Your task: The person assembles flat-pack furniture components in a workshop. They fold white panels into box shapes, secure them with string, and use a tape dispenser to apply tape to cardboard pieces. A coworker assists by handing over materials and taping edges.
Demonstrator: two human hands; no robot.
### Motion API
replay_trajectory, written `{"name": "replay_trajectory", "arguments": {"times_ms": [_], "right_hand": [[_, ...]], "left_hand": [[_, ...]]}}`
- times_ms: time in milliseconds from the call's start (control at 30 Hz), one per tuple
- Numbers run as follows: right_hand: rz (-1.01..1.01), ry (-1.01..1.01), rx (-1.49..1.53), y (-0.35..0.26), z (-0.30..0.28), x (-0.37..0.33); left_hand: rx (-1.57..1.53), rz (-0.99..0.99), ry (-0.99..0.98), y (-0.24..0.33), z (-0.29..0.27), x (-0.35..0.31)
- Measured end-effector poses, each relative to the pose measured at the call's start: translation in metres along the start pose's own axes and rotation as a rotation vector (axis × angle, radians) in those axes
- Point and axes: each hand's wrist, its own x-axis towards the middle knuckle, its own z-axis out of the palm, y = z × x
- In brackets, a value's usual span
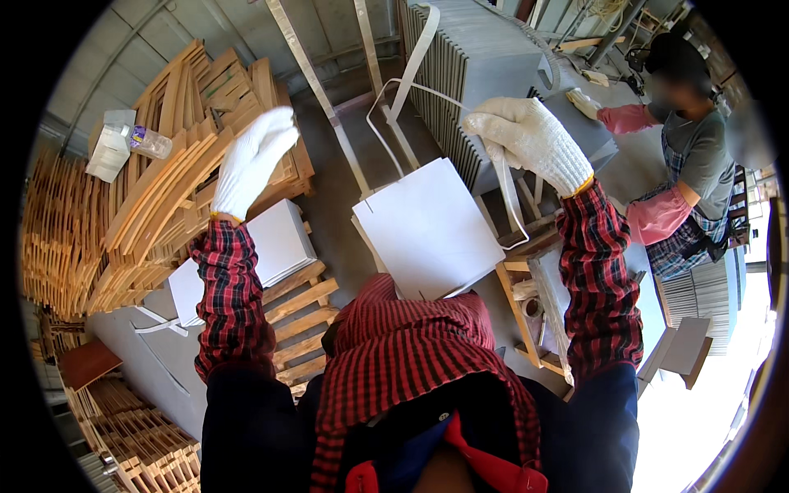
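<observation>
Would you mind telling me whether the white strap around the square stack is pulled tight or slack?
Slack. The white strap bows away from the stack in a loose loop, with the right hand gripping it.

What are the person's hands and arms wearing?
Both hands wear white knitted work gloves: the left hand and the right hand. The right glove has a thin yellow edge at the wrist. Both arms are in red-and-black checked sleeves, with dark blue cloth over them nearer the shoulders.
</observation>
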Motion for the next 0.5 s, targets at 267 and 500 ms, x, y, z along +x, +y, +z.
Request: {"name": "replay_trajectory", "arguments": {"times_ms": [267, 500], "right_hand": [[-0.184, 0.03, -0.134, -0.057, 0.011, -0.017], [-0.293, 0.165, 0.38, -0.029, -0.018, -0.047]], "left_hand": [[-0.029, 0.374, -0.357, 0.104, 0.072, 0.035], [-0.302, 0.215, -0.452, 0.081, 0.11, 0.032]]}}
